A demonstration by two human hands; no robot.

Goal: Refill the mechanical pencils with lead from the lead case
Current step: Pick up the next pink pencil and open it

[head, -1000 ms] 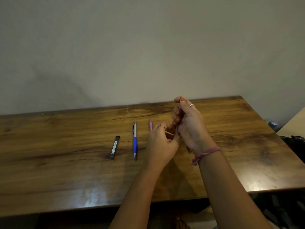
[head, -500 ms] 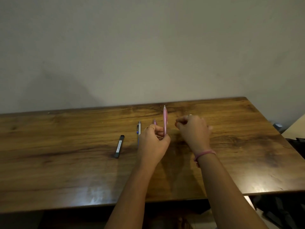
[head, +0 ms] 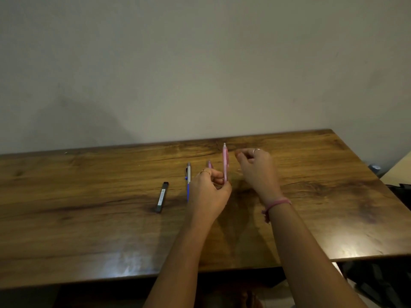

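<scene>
My left hand (head: 209,192) is shut on a pink mechanical pencil (head: 225,161) and holds it upright above the wooden table (head: 89,230). My right hand (head: 258,170) hovers just right of the pencil with its fingertips pinched together; nothing shows between them. A blue and silver mechanical pencil (head: 188,174) lies on the table left of my left hand. The end of a purple pencil (head: 209,164) pokes out behind my left hand. The black lead case (head: 162,197) lies further left, apart from both hands.
A plain wall stands right behind the table's far edge. Dark bags (head: 400,196) sit on the floor past the table's right edge, beside a pale board (head: 398,172). The near edge runs just below my forearms.
My right hand has left the top of the pink pencil and dropped to the right. My left hand now holds the pencil upright alone. The view has shifted slightly.
</scene>
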